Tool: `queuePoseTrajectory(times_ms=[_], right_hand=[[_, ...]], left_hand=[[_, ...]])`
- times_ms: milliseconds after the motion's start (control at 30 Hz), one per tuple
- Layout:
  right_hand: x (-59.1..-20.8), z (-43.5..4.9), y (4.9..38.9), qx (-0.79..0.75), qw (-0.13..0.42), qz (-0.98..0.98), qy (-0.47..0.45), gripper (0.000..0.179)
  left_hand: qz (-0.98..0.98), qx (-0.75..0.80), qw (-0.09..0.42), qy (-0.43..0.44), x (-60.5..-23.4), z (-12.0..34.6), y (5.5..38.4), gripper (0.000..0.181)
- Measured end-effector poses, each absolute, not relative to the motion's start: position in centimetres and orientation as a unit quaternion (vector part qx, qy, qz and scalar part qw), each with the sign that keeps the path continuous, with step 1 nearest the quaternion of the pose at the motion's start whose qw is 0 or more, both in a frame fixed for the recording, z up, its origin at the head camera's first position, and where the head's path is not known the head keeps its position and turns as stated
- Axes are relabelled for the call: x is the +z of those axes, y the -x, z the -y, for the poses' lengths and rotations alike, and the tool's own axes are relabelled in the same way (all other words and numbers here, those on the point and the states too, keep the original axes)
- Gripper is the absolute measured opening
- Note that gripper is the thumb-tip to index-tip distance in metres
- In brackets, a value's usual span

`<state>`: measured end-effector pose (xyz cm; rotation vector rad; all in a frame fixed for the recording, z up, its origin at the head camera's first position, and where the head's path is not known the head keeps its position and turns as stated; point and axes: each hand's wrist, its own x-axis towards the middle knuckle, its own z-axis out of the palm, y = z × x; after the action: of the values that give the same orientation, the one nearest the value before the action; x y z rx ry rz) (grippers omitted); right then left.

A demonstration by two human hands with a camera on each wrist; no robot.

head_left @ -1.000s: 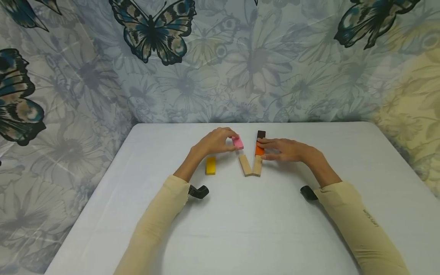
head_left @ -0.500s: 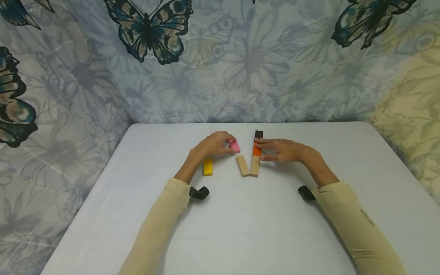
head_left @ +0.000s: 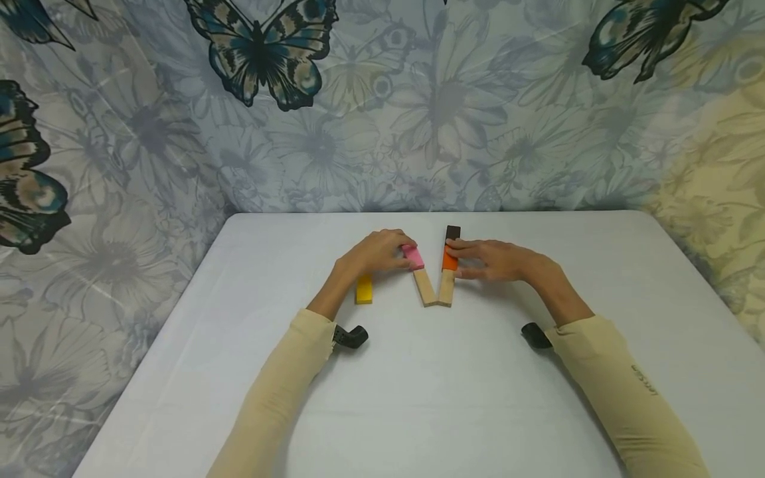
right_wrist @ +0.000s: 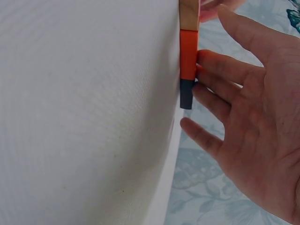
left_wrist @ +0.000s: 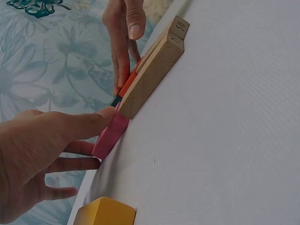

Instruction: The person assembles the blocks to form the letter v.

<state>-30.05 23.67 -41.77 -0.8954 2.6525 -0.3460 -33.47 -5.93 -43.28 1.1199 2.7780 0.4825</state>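
Note:
My left hand pinches a pink block between thumb and fingers. The pink block's near end meets the far end of a plain wooden block. That block angles toward a second plain wooden block, and their near ends touch in a V. Beyond the second one lie an orange block and then a black block, end to end in a line. My right hand rests its straight fingertips on the orange and black blocks. Close to the left wrist lies a yellow block.
All the blocks lie on a white table, near its far edge. Dark wrist cameras stick out under both sleeves, the left camera and the right camera. A floral butterfly cloth hangs behind.
The left hand has brought the pink block nearer, closing the gap to the left wooden block, so they now meet end to end. The right hand stays nearly still on the orange block.

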Motion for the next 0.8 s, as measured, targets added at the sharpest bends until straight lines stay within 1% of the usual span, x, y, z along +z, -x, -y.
queuePoseTrajectory(times_ms=[300, 533, 800], right_hand=[[-41.75, -23.68, 30.24, -0.123, 0.162, -0.929, 0.308, 0.075], [-41.97, -23.74, 30.33, -0.129, 0.170, -0.929, 0.301, 0.075], [-41.96, -23.62, 30.31, -0.126, 0.164, -0.929, 0.309, 0.075]], left_hand=[[-0.912, 0.156, 0.069, -0.373, -42.91, 5.68, 33.36, 0.047], [-0.912, 0.152, 0.079, -0.373, -43.02, 5.60, 33.28, 0.048], [-0.914, 0.143, 0.078, -0.372, -42.83, 5.59, 33.19, 0.048]])
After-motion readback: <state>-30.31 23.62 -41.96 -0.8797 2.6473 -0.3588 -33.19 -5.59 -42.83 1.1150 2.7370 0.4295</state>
